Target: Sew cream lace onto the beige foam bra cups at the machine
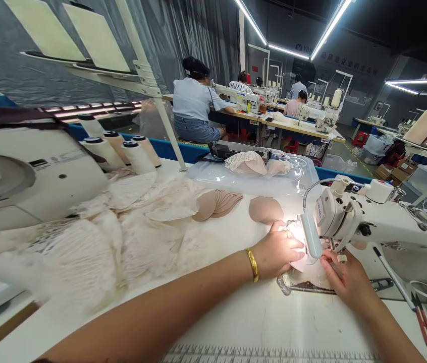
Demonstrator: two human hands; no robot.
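**Two hands at the needle plate, under a glaring lamp**

Head view. Little writing was legible. A far sewing machine [241,94] carried blue letters that looked like "JUKI". The dark back wall bore a row of pale characters [350,57], too small to read. A printed ruler scale [274,354] ran along the near table edge, its numbers blurred.

The left hand [277,250], a gold bangle [252,264] on its wrist, lay curled over a pale fabric piece [300,263]. Lamp glare hid whether the fingers pinched it or only pressed it down. The right hand [344,278] lay flat with fingers stretched out, their tips on the same piece. The piece sat on the needle plate [304,286], between the two hands and beneath the head of the white sewing machine [372,222], just below the lamp [311,236].

The machine body closed off the right side. Red-handled snips [424,323] lay near the right table edge. A heap of lace [122,242] filled the left, with thread cones [122,151] behind it. Foam cups [265,209] and a clear plastic tray [213,174] lay beyond the hands. Bare white tabletop [259,317] stayed open in front of them, down to the ruler.
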